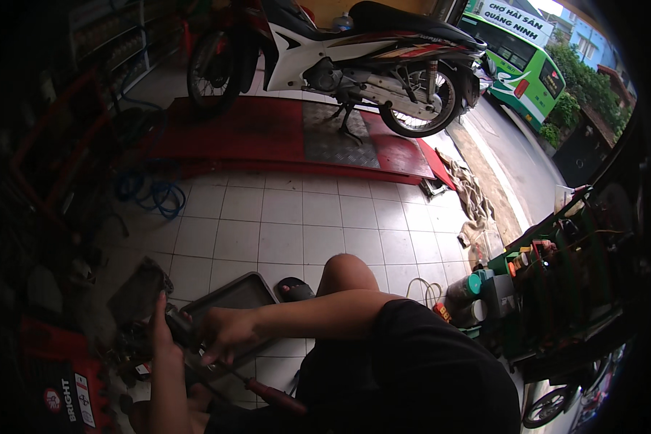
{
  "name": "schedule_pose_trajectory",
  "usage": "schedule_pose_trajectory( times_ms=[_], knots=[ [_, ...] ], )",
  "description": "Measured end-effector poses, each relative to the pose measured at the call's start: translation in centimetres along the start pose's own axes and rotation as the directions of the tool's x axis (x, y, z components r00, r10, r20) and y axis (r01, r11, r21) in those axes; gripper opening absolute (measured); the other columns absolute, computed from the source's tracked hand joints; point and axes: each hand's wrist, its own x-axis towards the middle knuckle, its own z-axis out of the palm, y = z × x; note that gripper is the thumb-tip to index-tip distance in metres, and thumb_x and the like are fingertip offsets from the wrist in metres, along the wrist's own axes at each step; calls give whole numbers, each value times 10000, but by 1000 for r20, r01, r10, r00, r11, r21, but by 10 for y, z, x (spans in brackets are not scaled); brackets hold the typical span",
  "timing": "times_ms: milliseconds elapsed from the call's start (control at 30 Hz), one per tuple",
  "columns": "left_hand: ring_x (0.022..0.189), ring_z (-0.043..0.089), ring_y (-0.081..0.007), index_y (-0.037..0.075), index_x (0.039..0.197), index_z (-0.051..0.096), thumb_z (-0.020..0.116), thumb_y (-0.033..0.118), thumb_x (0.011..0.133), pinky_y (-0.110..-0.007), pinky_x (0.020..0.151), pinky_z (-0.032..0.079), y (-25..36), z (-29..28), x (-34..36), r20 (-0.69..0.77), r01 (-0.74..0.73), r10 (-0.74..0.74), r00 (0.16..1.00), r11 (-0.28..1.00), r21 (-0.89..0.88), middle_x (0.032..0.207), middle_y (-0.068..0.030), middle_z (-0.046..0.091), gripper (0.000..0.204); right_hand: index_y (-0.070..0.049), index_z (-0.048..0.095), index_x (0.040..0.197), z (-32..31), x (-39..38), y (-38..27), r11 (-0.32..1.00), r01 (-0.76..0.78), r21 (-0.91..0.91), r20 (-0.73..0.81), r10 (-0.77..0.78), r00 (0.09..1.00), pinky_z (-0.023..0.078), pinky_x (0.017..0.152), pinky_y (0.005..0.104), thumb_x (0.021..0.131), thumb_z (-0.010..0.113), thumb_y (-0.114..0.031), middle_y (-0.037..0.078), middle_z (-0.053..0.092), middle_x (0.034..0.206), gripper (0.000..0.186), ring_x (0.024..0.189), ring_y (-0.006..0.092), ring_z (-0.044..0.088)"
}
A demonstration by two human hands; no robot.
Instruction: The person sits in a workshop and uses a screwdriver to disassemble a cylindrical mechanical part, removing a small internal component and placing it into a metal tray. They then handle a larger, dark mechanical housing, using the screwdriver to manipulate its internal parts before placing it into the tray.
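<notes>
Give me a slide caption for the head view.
Both hands work a dark part above a metal tray; a motorbike stands behind.

At the top centre of the frame a white and black motorcycle (340, 61) stands on a red metal lift ramp (267, 137), which lies across the pale tiled floor (304, 224). Left of the ramp, a coil of blue hose (155, 195) lies on the tiles. At the upper right, beyond the ramp, a green bus (524, 65) stands on the street. A heap of beige rags (474, 199) lies at the ramp's right end. At the right edge sits a green tool cart (557, 282). In the lower left, a dark rectangular metal tray (231, 296) lies on the floor, and just before it the left hand (163, 333) and right hand (228, 333) meet over a dark metal part (181, 325). A red-handled screwdriver (267, 390) lies below the hands.
</notes>
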Motion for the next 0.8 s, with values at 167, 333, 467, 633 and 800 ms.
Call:
schedule_pose_trajectory(
  times_ms=[167,333,467,633,800],
  knots=[
    [676,611,-175,96,969,588,820,404,841,-336,625,558,-1,-9,8,21,39,-38,999,999,-38,816,-27,570,407,68,692,1054,0,11,17,965,172,-195,-99,-194,976,541,722,314,835,822,-279,106,685,838,431,814,166,669],
    [667,610,-183,97,998,577,828,391,835,-342,630,566,0,-9,7,-24,13,-14,1000,998,-62,844,-37,568,419,51,578,1250,6,14,22,991,76,110,-15,-75,997,566,800,350,929,719,-252,139,683,1009,463,909,221,684],
    [667,614,-195,84,1029,569,828,374,838,-358,624,571,-1,-6,3,3,-7,7,1000,998,-59,867,-46,565,433,50,356,1433,8,11,19,935,-112,335,200,46,979,598,864,415,970,627,-121,208,661,1143,563,1014,311,697],
    [653,621,-209,76,978,580,843,386,820,-384,618,568,0,5,-7,-17,-47,47,999,999,-25,800,-59,583,436,78,466,1337,2,8,14,985,-73,154,144,50,988,629,799,397,963,632,-76,209,693,1072,436,961,282,727],
    [634,624,-211,97,972,610,833,348,839,-388,606,573,4,11,-17,-4,-71,71,997,997,-5,788,-54,591,360,39,675,1005,0,5,-6,972,-15,-234,45,26,999,526,594,293,912,765,-301,87,681,824,364,725,144,668]
  ],
)
